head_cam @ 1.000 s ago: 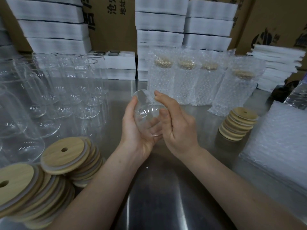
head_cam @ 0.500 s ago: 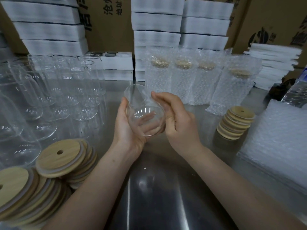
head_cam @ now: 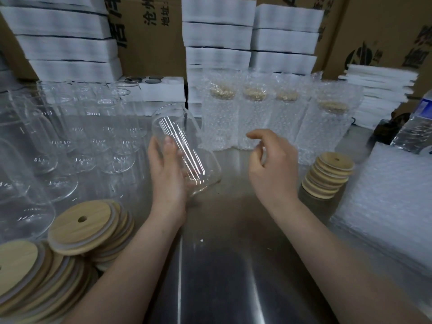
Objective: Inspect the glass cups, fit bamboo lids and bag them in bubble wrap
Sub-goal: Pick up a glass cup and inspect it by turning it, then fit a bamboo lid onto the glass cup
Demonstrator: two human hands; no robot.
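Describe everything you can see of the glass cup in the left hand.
The glass cup is clear, smooth and empty, with no lid. It is tilted, open mouth up and away, base toward the person, above the steel table. Only the left hand grips it, along its left side; the right hand is apart from it.

Clear glossy glass cup; matt wooden lids; bubbled plastic wrap; shiny brushed metal table.
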